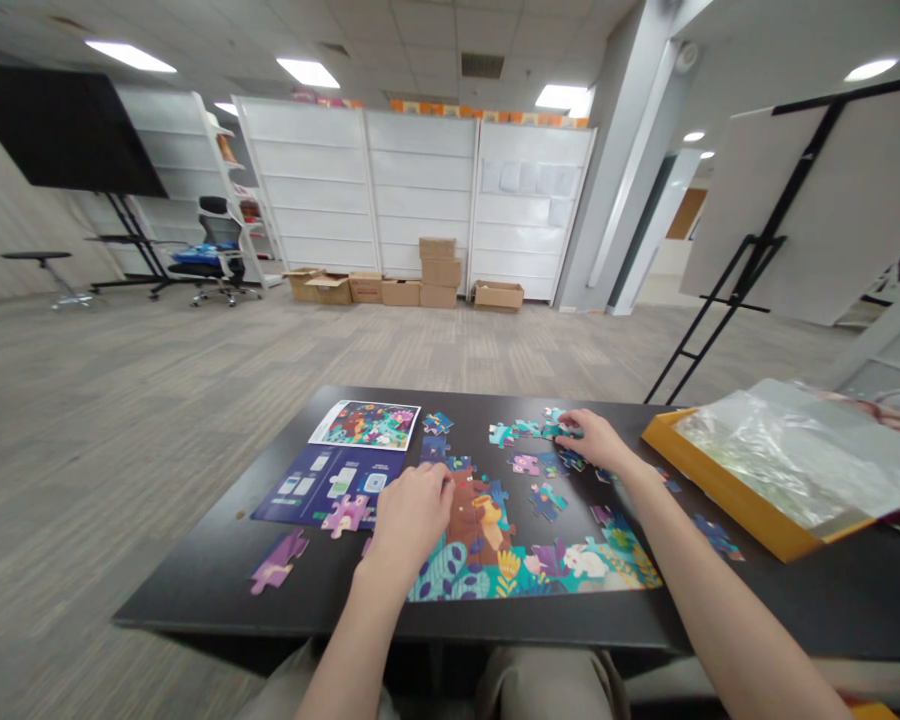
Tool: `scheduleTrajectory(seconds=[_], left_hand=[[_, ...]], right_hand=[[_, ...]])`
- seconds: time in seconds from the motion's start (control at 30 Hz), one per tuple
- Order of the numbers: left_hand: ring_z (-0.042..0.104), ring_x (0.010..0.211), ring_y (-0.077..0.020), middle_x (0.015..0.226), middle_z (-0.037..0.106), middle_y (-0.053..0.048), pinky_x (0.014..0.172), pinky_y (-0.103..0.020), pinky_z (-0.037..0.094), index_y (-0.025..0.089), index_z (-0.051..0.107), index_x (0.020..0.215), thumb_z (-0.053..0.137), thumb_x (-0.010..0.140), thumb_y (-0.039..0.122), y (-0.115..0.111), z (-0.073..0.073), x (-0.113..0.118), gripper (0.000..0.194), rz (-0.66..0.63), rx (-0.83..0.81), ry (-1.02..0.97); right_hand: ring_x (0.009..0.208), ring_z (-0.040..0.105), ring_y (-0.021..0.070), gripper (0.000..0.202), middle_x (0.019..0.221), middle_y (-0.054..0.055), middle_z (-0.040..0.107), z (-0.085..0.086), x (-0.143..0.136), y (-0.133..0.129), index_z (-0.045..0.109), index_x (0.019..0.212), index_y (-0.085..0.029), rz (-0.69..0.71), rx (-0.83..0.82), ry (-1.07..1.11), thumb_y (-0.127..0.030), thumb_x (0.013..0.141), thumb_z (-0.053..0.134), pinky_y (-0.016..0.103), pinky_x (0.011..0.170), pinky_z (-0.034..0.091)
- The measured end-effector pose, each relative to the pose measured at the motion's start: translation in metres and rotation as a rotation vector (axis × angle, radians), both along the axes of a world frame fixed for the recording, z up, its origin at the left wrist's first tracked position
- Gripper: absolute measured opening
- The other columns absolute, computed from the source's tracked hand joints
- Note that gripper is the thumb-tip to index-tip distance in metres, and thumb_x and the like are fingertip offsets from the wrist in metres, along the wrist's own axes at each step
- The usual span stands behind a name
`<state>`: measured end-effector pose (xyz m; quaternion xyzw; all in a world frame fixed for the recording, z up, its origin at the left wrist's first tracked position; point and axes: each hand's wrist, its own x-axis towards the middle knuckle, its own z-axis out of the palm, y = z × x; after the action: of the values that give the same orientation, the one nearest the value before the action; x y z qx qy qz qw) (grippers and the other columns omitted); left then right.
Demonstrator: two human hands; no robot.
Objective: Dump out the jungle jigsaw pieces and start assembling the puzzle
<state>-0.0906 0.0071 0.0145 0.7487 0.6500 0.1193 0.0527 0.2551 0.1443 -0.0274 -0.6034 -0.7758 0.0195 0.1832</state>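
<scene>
A partly assembled jigsaw [487, 530] lies on the black table, showing a brown bear and a flowered lower edge. My left hand [414, 500] rests at the jigsaw's upper left, its fingers bent together; what is under the fingertips is hidden. Farther out, my right hand [589, 438] has its fingers closed at a group of teal pieces [553, 420], and I cannot make out what is between them. Loose pieces lie around: a purple and blue pair [525, 463], a teal and blue one [546, 500], and pink ones [345, 514] at the left.
The picture sheet [367, 425] and a dark blue leaflet [307, 485] lie at the table's left. A yellow box [750, 505] with clear plastic [780, 450] stands at the right. A purple piece [277, 562] sits near the left front edge [217, 625].
</scene>
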Motion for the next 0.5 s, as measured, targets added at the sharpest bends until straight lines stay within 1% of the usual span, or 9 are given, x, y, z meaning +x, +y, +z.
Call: scheduleTrajectory(seconds=[0.1,0.3,0.5], left_hand=[[0.069,0.101,-0.0230,0.106,0.075,-0.005,0.077,-0.031,0.048,0.023,0.070,0.104,0.048,0.102,0.028,0.0003,-0.0019,-0.0004,0.023,-0.004,0.005,-0.001],[0.069,0.099,-0.0234,0.104,0.075,-0.004,0.075,-0.031,0.048,0.023,0.070,0.103,0.049,0.101,0.028,0.0014,-0.0041,-0.0002,0.021,-0.012,0.031,0.008],[0.069,0.099,-0.0232,0.104,0.075,-0.004,0.073,-0.030,0.047,0.023,0.070,0.102,0.051,0.101,0.028,0.0007,-0.0045,0.0003,0.020,-0.019,0.030,0.010]], right_hand=[[0.097,0.069,0.0239,0.031,0.107,0.010,0.071,-0.0002,0.0000,0.0000,0.070,0.111,-0.018,-0.002,0.020,0.009,-0.027,0.081,0.076,0.031,0.089,0.052],[0.097,0.068,0.0239,0.027,0.105,0.010,0.069,-0.0009,0.0016,-0.0003,0.070,0.109,-0.018,0.003,-0.012,-0.010,-0.030,0.085,0.073,0.032,0.089,0.051],[0.097,0.068,0.0238,0.028,0.106,0.011,0.070,-0.0001,0.0006,-0.0002,0.070,0.110,-0.017,0.004,-0.009,-0.019,-0.028,0.085,0.073,0.031,0.089,0.051]])
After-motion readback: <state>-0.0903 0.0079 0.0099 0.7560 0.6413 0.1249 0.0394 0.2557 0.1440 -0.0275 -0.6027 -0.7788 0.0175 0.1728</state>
